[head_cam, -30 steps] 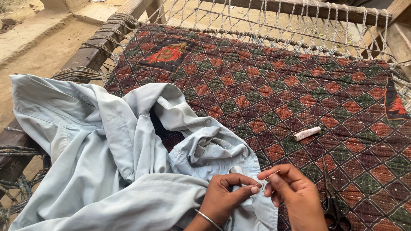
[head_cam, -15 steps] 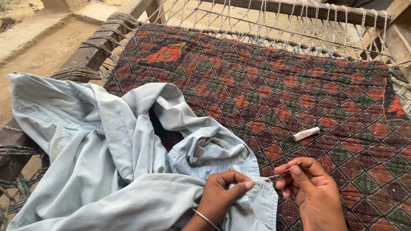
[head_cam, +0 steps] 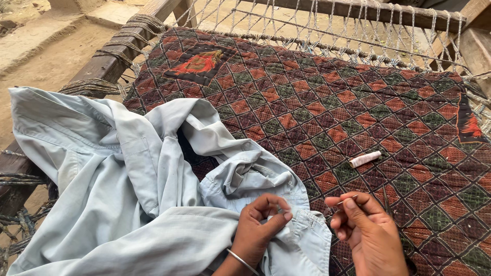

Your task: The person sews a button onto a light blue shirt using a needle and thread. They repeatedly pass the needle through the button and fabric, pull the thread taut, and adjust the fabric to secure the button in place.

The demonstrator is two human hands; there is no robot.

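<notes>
Closest to the camera, at the bottom edge, are the person's two hands. The left hand [head_cam: 261, 230] has a thin metal bangle [head_cam: 243, 261] on the wrist, and its fingers are closed in a pinch on a fold of the pale blue-grey shirt [head_cam: 128, 204], near the shirt's lower right corner. The right hand [head_cam: 365, 230] is just beside it, not touching the cloth. Its thumb and forefinger are pressed together on a thin needle [head_cam: 348, 201] — the needle is small and I can see only a short bright line of it, pointing up and to the right. The other fingers of this hand are curled in loosely. If there is a thread between the needle and the shirt, it is too fine to see.

The shirt lies crumpled and spreads to the left, over the wooden side rail [head_cam: 110, 64] of the cot. Under the hands and the shirt is a quilted cover [head_cam: 317, 107] with a diamond pattern in dark red, orange and green. A little beyond the right hand, a small whitish thread spool [head_cam: 365, 159] lies on its side on the cover, well apart from the shirt.

Farther away, woven ropes [head_cam: 327, 30] are stretched to the end beam [head_cam: 368, 10] of the cot — and past it, at the top left, is sandy ground [head_cam: 41, 46].
</notes>
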